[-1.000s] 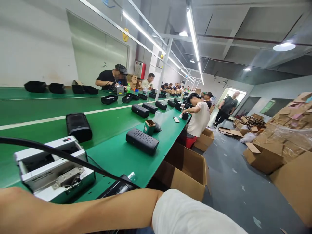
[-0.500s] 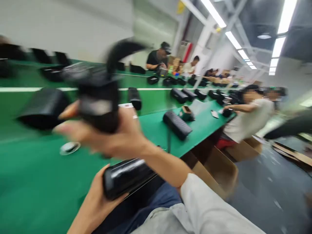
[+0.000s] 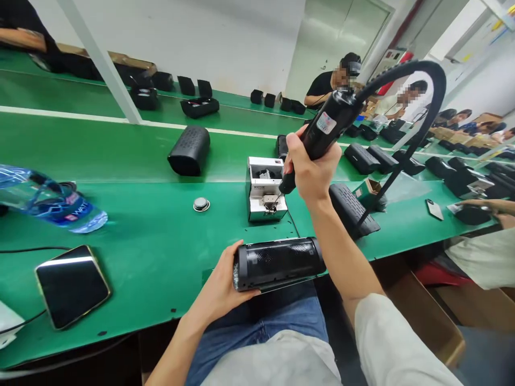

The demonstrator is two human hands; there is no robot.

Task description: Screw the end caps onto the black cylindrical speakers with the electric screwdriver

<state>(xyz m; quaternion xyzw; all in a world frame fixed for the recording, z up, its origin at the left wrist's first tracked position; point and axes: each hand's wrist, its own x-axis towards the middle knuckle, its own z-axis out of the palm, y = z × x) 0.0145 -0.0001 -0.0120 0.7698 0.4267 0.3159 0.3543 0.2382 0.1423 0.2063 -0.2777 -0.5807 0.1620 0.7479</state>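
Note:
My right hand (image 3: pixel 311 166) is wrapped round a black electric screwdriver (image 3: pixel 328 126), whose thick cable loops up and back down on the right. The screwdriver tilts down to the left, its tip at the front of a small white screw feeder (image 3: pixel 261 206). Whether the tip bears a screw is too small to tell. Low at the table's front edge, my left hand (image 3: pixel 225 281) grips the left end of a black cylindrical speaker housing (image 3: pixel 279 262), which lies on its side with a glossy perforated face upward. The housing's right end is partly behind my right forearm.
A round metal disc (image 3: pixel 201 204) lies left of the feeder. Further left are a phone (image 3: pixel 73 287) and a water bottle (image 3: pixel 60 203). Black housings (image 3: pixel 190 150) stand behind, another (image 3: pixel 352 212) at right. A co-worker's arm (image 3: pixel 491 206) is at far right; others sit beyond.
The view has swung left and steadied. My right hand has brought the screwdriver to the feeder, its tip now down at the front. My left hand still holds the speaker housing.

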